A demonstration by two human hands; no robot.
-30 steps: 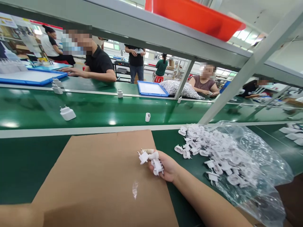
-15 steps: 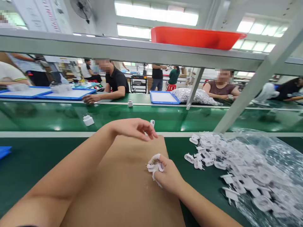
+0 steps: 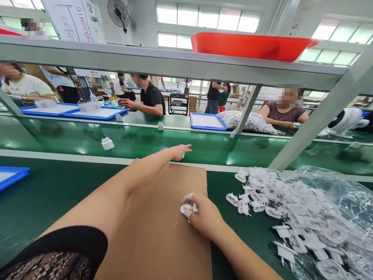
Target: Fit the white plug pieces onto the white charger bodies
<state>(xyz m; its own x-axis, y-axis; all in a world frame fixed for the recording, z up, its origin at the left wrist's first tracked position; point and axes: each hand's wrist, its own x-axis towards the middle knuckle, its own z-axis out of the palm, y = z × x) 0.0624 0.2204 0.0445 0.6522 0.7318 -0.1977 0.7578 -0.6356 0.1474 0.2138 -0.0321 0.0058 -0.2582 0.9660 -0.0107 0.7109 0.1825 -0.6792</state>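
My left hand [image 3: 179,152] reaches out over the green belt, index finger stretched forward and the other fingers curled. A small white charger [image 3: 183,155] peeks out beneath those fingers, mostly hidden. Nearer to me, above a brown cardboard sheet [image 3: 163,225], my right hand [image 3: 205,216] pinches a white plastic plug part [image 3: 186,210]. White coverings wrap its thumb and forefinger tips. To the right lies a heap of similar white plug parts [image 3: 309,229], partly on clear plastic bagging [image 3: 329,182].
Another white charger [image 3: 107,143] rides on the green belt [image 3: 140,140] to the left. A blue-rimmed tray [image 3: 14,177] lies at far left. A metal shelf beam [image 3: 163,62] holds a red tray [image 3: 247,46], with a slanted post [image 3: 309,128] at right. Co-workers sit opposite.
My left hand has moved forward onto the belt, down to the small charger there. My right hand stays nearly in place with the plug part. The view has shifted slightly left.
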